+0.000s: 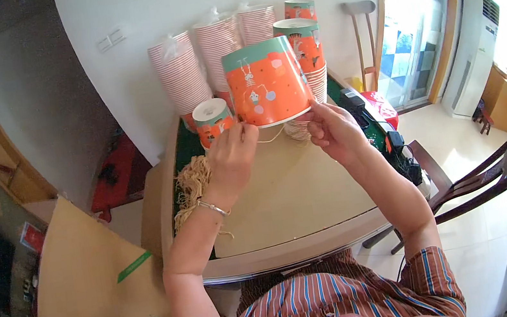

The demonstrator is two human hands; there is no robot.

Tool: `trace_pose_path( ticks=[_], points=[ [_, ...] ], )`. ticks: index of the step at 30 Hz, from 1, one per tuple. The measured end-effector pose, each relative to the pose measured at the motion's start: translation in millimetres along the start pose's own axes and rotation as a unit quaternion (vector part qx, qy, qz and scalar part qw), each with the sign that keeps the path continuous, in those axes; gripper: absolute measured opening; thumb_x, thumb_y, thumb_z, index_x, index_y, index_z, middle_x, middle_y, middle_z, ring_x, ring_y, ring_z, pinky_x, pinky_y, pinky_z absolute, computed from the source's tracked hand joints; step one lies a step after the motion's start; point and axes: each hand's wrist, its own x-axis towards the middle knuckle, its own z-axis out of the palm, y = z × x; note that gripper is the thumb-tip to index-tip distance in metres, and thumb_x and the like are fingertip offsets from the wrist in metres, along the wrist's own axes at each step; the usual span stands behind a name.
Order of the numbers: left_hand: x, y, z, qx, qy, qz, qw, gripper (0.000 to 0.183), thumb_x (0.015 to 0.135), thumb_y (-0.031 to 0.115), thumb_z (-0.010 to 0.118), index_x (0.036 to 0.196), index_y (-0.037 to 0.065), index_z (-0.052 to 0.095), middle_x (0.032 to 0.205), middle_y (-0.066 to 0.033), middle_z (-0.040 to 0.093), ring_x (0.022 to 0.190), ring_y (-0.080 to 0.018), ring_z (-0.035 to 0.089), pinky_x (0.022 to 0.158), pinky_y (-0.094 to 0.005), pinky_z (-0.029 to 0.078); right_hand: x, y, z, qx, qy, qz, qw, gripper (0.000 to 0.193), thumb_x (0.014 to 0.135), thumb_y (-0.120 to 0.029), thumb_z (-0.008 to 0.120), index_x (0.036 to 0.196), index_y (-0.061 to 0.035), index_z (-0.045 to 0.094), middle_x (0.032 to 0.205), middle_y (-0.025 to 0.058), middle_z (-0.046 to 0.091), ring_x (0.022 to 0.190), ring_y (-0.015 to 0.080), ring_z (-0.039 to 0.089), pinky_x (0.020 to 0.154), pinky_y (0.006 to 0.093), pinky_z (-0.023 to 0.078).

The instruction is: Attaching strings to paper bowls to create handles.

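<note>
An orange paper bucket (270,91) with a green band is held upside down over the table, its white rim facing down. My left hand (233,155) is closed at the lower left of the rim. My right hand (335,129) pinches the rim at the lower right, thumb and fingers together. A pale cord (274,137) hangs in a short loop under the rim between my hands; its ends are hidden by fingers. Near my left wrist lies a heap of similar cords (194,181). A smaller upturned orange-and-green bucket (212,120) stands just behind my left hand.
Tall nested stacks of paper buckets (180,75) in clear plastic line the table's back, with another stack (310,53) at right. Black power adapters (352,100) with cables lie along the right edge. A cardboard box (90,285) stands left, a wooden chair (477,182) right.
</note>
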Motion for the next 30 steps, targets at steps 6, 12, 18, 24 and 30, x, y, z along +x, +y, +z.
trace_pose_path(
  ticks=[6,12,18,24,30],
  points=[
    [-4.7,-5.2,2.4,0.014,-0.006,-0.021,1.0,0.02,0.077,0.001,0.064,0.095,0.003,0.057,0.08,-0.0095,0.057,0.071,-0.025,0.062,0.06,-0.0367,0.052,-6.8,-2.1,7.4,-0.027,0.002,-0.003,1.0,0.023,0.103,-0.025,0.057,0.097,-0.003,0.06,0.079,0.0065,0.067,0.049,0.0097,0.05,0.041,0.0244,0.032],
    [3.5,-9.4,4.9,-0.017,0.041,-0.024,0.999,0.017,0.077,0.0,0.066,0.092,0.003,0.058,0.079,-0.0098,0.056,0.067,-0.0267,0.061,0.058,-0.0378,0.052,-6.2,-4.3,-1.3,0.028,-0.03,-0.006,0.999,0.025,0.102,-0.028,0.059,0.095,-0.0043,0.061,0.075,0.0041,0.065,0.047,0.01,0.049,0.039,0.0244,0.03],
    [11.5,-10.0,2.3,-0.017,0.019,-0.061,0.998,0.016,0.079,0.0,0.067,0.091,0.004,0.058,0.08,-0.0093,0.058,0.067,-0.0267,0.061,0.058,-0.0368,0.051,-16.9,-19.0,4.7,-0.021,-0.049,-0.002,0.999,0.026,0.102,-0.03,0.059,0.093,-0.0065,0.063,0.073,0.0016,0.062,0.049,0.0105,0.051,0.04,0.0239,0.031],
    [19.6,-5.5,3.7,0.045,0.009,-0.005,0.999,0.014,0.077,0.005,0.066,0.087,0.007,0.056,0.077,-0.0065,0.054,0.065,-0.0225,0.06,0.057,-0.0346,0.049,-12.2,-23.6,21.7,0.004,-0.008,-0.013,1.0,0.023,0.102,-0.03,0.058,0.103,-0.0075,0.058,0.073,0.0027,0.061,0.056,0.0121,0.057,0.044,0.0262,0.037],
    [25.6,6.2,6.4,0.096,-0.042,0.052,0.993,0.015,0.076,0.01,0.067,0.084,0.01,0.053,0.074,-0.0033,0.048,0.066,-0.018,0.06,0.058,-0.0329,0.048,21.2,-31.2,20.8,0.008,0.001,-0.001,1.0,0.022,0.104,-0.028,0.053,0.103,-0.0059,0.054,0.075,0.0067,0.059,0.056,0.0159,0.055,0.046,0.0284,0.039]
  ],
)
